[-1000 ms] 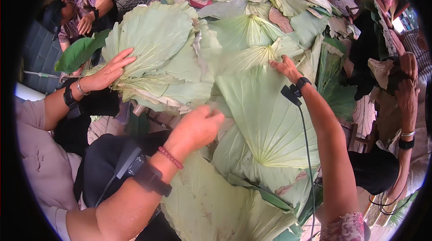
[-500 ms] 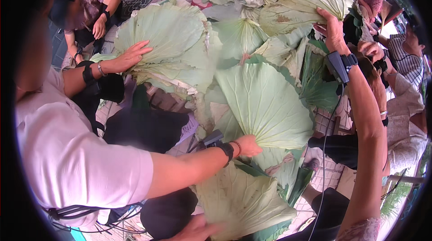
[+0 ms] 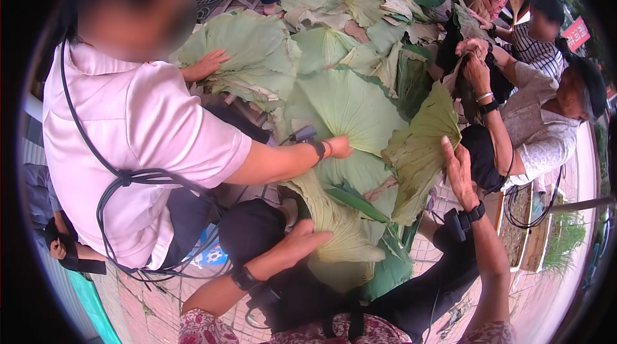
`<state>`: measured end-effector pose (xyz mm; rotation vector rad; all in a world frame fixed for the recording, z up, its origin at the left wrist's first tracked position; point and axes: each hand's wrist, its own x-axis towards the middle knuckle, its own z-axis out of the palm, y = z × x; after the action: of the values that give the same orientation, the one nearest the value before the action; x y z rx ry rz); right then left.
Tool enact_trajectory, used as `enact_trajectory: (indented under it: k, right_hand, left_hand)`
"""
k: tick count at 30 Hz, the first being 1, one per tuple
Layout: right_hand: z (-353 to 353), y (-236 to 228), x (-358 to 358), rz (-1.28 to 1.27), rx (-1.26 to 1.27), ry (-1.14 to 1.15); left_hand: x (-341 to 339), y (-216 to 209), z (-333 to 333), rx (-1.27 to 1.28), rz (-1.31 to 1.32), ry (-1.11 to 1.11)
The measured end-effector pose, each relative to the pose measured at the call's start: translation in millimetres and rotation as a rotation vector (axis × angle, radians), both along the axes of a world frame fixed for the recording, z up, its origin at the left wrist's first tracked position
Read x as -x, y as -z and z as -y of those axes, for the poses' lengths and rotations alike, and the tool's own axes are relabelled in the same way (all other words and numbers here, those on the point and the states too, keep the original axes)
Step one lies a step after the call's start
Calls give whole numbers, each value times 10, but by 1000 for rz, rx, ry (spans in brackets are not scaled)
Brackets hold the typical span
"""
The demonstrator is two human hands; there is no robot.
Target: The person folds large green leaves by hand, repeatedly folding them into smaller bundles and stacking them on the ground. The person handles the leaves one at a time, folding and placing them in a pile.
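Between the thumb and fingers of my left hand (image 3: 300, 242) is the edge of a yellowish, drooping lotus leaf (image 3: 353, 236), low over my lap. My right hand (image 3: 457, 174) grips another lotus leaf (image 3: 421, 151), olive green and folded, held upright by its right edge. Behind these, a broad pale-green lotus leaf (image 3: 353, 109) is pinched near its centre by a co-worker's hand (image 3: 338, 147). That person's other hand (image 3: 209, 64) rests on a leaf stack (image 3: 250, 48). Darker green leaves (image 3: 389, 270) lie beneath the leaf in my left hand.
A co-worker in a pale pink shirt (image 3: 154, 125) sits close on my left, cables hanging down the back. At right a person in a patterned shirt (image 3: 546, 119) works with leaves. Many loose lotus leaves (image 3: 379, 7) cover the far ground. Pink paving (image 3: 148, 299) shows around us.
My right hand has come down from the far pile toward me, bringing a leaf. My left hand has risen and now grips a leaf edge. The view has shifted; the pink-shirted co-worker appears nearer the centre.
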<state>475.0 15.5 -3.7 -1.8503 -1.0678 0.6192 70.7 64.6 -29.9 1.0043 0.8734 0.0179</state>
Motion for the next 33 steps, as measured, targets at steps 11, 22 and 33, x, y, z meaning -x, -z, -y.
enact_trajectory:
  k: [11,22,33]
  right_hand:
    - [890,-29,873,38,104,-66]
    - [617,-441,189,-317,191,-347]
    - [749,-127,946,-49,342,-175]
  left_hand:
    - [-315,191,121,-108,-55,81]
    - [-538,255,256,204,-86,-2]
    - [-637,248,332,340,41,-185]
